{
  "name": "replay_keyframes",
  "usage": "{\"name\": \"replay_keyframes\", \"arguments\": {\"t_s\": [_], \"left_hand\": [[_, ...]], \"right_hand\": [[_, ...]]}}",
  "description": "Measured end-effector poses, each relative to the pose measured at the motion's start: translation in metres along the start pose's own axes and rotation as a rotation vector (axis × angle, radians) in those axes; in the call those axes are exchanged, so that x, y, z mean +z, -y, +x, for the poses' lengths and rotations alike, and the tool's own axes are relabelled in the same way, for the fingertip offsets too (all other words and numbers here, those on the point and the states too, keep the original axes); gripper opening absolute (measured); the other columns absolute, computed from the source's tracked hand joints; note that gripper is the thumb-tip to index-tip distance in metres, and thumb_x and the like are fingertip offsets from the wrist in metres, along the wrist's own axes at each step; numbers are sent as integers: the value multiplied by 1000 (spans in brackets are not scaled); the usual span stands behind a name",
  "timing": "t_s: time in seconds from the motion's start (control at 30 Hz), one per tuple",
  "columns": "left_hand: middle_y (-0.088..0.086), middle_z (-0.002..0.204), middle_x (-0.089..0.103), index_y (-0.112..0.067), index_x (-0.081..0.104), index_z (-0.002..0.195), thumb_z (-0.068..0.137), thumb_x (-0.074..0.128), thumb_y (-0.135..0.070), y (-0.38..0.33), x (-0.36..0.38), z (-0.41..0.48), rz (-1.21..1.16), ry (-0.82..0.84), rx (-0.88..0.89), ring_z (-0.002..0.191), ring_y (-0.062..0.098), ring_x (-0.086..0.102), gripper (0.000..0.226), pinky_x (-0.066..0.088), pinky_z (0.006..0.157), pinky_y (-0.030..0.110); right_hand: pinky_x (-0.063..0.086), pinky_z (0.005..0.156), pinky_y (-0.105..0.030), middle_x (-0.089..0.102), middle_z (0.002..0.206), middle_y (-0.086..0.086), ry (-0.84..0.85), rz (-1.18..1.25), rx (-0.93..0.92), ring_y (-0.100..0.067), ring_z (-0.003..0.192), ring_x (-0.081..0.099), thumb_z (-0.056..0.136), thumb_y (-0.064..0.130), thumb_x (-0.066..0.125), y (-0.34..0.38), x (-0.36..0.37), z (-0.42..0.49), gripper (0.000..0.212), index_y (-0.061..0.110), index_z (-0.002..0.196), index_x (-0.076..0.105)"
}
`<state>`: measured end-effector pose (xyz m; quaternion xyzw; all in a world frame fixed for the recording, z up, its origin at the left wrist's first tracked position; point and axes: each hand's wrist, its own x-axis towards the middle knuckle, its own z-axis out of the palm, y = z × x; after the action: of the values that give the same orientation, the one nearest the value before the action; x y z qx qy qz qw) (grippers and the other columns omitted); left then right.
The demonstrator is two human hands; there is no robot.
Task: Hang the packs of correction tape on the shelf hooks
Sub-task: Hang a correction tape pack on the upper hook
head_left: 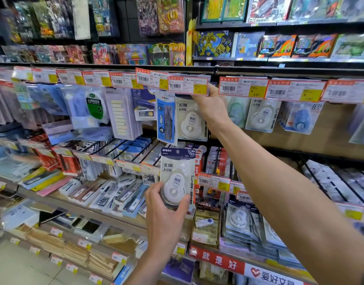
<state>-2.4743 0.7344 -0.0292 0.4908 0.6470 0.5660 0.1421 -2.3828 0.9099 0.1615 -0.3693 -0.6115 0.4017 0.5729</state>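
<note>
- The left hand [166, 204] grips a pack of correction tape [178, 173] low down. The thumb lies on the left and the fingers curl round the right of the round dispenser bubble. The pack stands upright at mid-scene, in front of the lower shelf rows.
- The right hand [213, 109] reaches up and farther in, to the lower right corner of a red-edged price label [188, 85] on the upper hook row. Its fingertips are hidden behind the label, so I cannot tell whether they pinch it or only push it.
- Under that label hangs a second pack [192, 120] of the same kind, just left of the right wrist.
- A blue pack [165, 120] with a rabbit on it hangs at its left edge, slightly overlapping it.
- Right of the arm hang a white tape pack [261, 118] and a pack with a blue dispenser [300, 118], each under its own label.
- A red banner [216, 260] runs along the near right shelf edge.
</note>
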Motion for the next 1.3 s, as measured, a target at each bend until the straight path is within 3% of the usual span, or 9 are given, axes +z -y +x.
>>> {"name": "replay_keyframes", "arguments": {"t_s": [0.13, 0.27, 0.47, 0.6, 0.77, 0.9, 1.13, 1.23, 1.3], "left_hand": [[-14, 123, 37, -31, 35, 129, 80, 73, -50, 3, 5, 1, 1, 7, 15, 102, -6, 47, 66, 40, 68, 3], [-15, 119, 38, -33, 35, 125, 78, 74, -50, 13, 12, 5, -15, -18, 51, 107, -15, 44, 63, 41, 71, 0], [-13, 120, 40, -35, 36, 122, 78, 78, -42, 21, 19, 5, -6, -20, 57, 106, -17, 42, 62, 39, 72, -1], [-7, 126, 41, -23, 40, 130, 78, 80, -34, 17, 23, 10, -36, 16, 18, 105, 0, 45, 67, 40, 69, -2], [-14, 125, 39, -35, 38, 126, 75, 80, -41, 13, 28, 18, -32, -38, 74, 116, 7, 48, 67, 50, 94, 32], [-25, 120, 33, -45, 32, 121, 74, 79, -44, 7, 35, 24, -16, -38, 111, 115, 1, 44, 67, 47, 95, 31], [-21, 127, 35, -32, 37, 132, 73, 77, -51, 4, 44, 36, 83, -75, 187, 120, -1, 37, 75, 33, 96, 19], [-21, 127, 37, -31, 37, 133, 72, 76, -56, 8, 44, 43, 105, -92, 214, 120, 0, 39, 77, 36, 95, 17], [-19, 128, 39, -33, 36, 132, 71, 72, -61, 12, 43, 50, 117, -100, 239, 120, 3, 43, 76, 45, 98, 26]], "right_hand": [[45, 99, -54, 70, 120, -20, -4, -7, -51, -42, 117, 57, 98, 28, 67, -6, -1, 3, 31, 17, 127, 63], [52, 93, -48, 74, 114, -8, -2, -36, -128, -34, 110, 65, 94, 33, 71, -13, -2, 12, 24, 22, 117, 69], [54, 102, -42, 76, 105, 5, 2, 9, -208, -13, 103, 72, 88, 18, 75, -23, -2, 19, 18, 22, 105, 69], [57, 97, -34, 75, 102, 4, -49, 1, -215, -8, 97, 71, 86, 13, 76, -26, -3, 25, 22, 29, 96, 65], [57, 93, -44, 75, 95, 6, -163, -90, -169, -15, 94, 72, 82, 32, 80, -38, -5, 43, 17, 30, 94, 68], [58, 88, -49, 76, 87, -2, -205, -152, -151, -26, 89, 73, 87, 29, 77, -45, -10, 55, 16, 31, 76, 65], [57, 93, -41, 61, 80, 16, -256, -180, -166, -17, 90, 65, 91, 25, 74, -55, -15, 81, 30, 37, 74, 52], [58, 91, -45, 70, 91, 1, -294, -184, -139, -22, 93, 70, 88, 32, 78, -65, -15, 95, 18, 27, 85, 61], [57, 91, -44, 71, 101, -4, -324, -218, -108, -23, 97, 69, 86, 40, 79, -72, -15, 105, 36, 14, 107, 65]]}}
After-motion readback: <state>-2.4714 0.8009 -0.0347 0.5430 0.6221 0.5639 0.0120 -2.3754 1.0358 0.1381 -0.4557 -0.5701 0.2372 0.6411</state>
